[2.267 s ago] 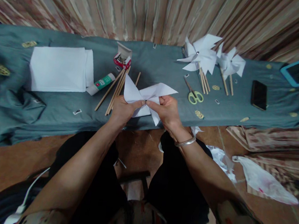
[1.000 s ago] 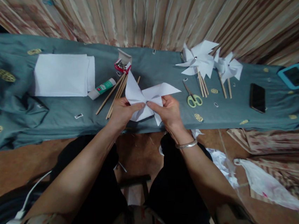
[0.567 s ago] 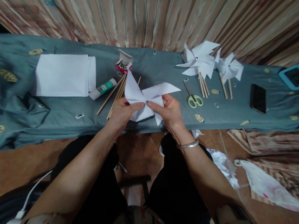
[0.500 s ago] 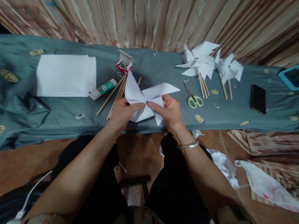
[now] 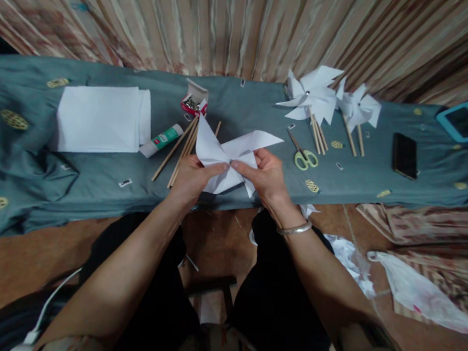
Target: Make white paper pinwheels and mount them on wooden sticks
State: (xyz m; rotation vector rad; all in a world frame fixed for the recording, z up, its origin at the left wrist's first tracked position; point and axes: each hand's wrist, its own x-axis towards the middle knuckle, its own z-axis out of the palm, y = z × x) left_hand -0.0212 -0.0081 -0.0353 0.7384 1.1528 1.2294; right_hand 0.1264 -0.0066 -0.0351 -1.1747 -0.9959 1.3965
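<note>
Between my two hands is a white paper pinwheel (image 5: 217,180), its blades folded in to the middle. My left hand (image 5: 194,177) grips its left side, thumb pressed near the centre. From the right, my right hand (image 5: 267,176) pinches it the same way, and the two thumbs nearly meet over a small pin at the hub. The fingers behind the paper are hidden. Just left of the pinwheel lie several thin wooden sticks (image 5: 174,153). Behind them stands an open red box (image 5: 193,105) of metal pins.
A stack of white paper (image 5: 99,118) and a glue stick (image 5: 162,140) lie at left. To the right are green-handled scissors (image 5: 305,156), finished pinwheels on sticks (image 5: 318,92), a black phone (image 5: 405,154) and a blue-framed tablet (image 5: 466,122). Paper scraps (image 5: 350,258) litter the floor.
Almost nothing differs. Both hands keep hold of the pinwheel with thumbs at its centre, and its blades have shifted very slightly.
</note>
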